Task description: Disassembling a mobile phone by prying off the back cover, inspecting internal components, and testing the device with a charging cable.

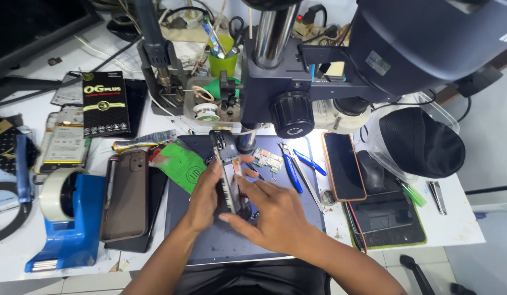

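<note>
The left hand (205,192) has its grip closed around an opened phone (229,170), which is held on edge, tilted, above the dark work mat (210,240). The thumb lies across the exposed side near the top; the other fingers wrap behind the body and are mostly hidden. The right hand (272,214) has a narrow grip: thumb and forefinger press against the right edge and lower end of the phone, with the remaining fingers spread loosely over the mat. Both hands touch the phone at once.

The mat lies at the centre of a white worktop (461,224). On the mat, just behind the phone, lie small green circuit boards (268,160), and beside them blue-handled tweezers (292,172). A green card (181,165) rests at the mat's left rear corner.

To the left of the mat lies a brown phone case (124,195), face down on a dark slab. Further left stands a blue tape dispenser (65,221) with a roll of pale tape. A black product box (105,104) and a phone with its back removed (63,141) lie at the rear left.

To the right of the mat lies a dark phone with an orange rim (343,165), screen up. Beside it sit a black cap (423,141) and a black tray on a green pad (385,219).

A microscope (373,49) on a chrome column overhangs the rear of the mat. A green cup (223,61) of tools stands behind it, among cables.
</note>
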